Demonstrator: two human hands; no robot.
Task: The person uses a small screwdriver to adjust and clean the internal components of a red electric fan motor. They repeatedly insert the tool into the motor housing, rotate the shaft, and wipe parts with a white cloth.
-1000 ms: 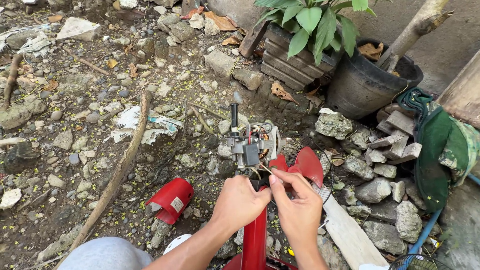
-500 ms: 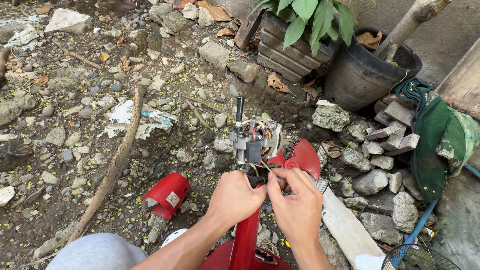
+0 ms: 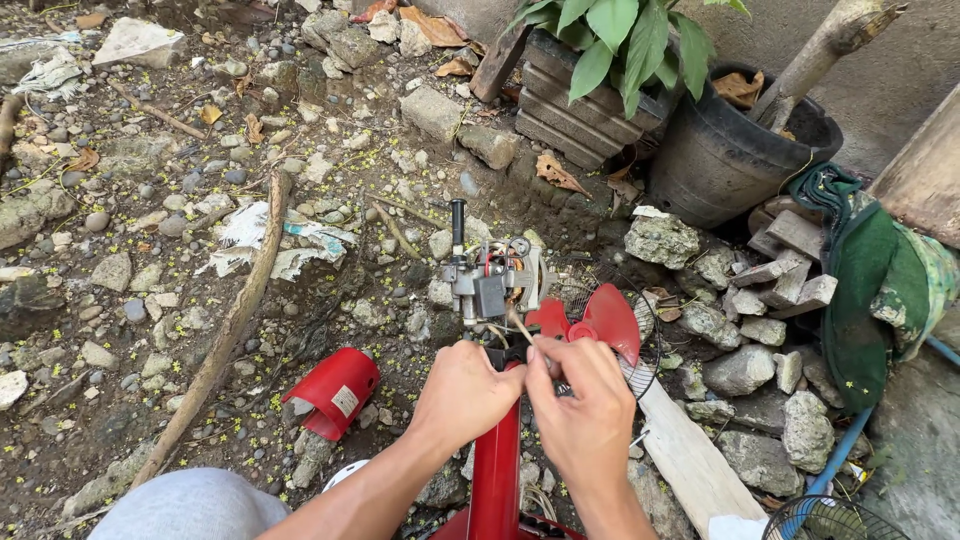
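Both hands meet at the top of a red fan stand point(image 3: 496, 470) that rises from the bottom edge of the view. The left hand point(image 3: 465, 392) is wrapped around the top of the stand, fingers curled shut on it. The right hand point(image 3: 583, 405) sits just beside it, touching it, with thumb and fingertips pinched narrow on a thin wire point(image 3: 521, 328) that runs up to the bare fan motor point(image 3: 495, 283). The motor stands on top of the stand, its cover off, with a black shaft point(image 3: 458, 225) sticking upright from it. A red fan blade point(image 3: 600, 320) lies just to the right of the motor, over a wire fan guard point(image 3: 585, 290) on the ground. A red motor cover point(image 3: 333, 392) lies on the dirt to the left of the hands, well apart from the motor. A long stick point(image 3: 230, 335) lies further left among stones. Beyond the motor are a black pot point(image 3: 720, 160) and a leafy plant point(image 3: 625, 45); a green cloth point(image 3: 865, 280) hangs at the right, and a pale board point(image 3: 690, 465) lies by the right wrist
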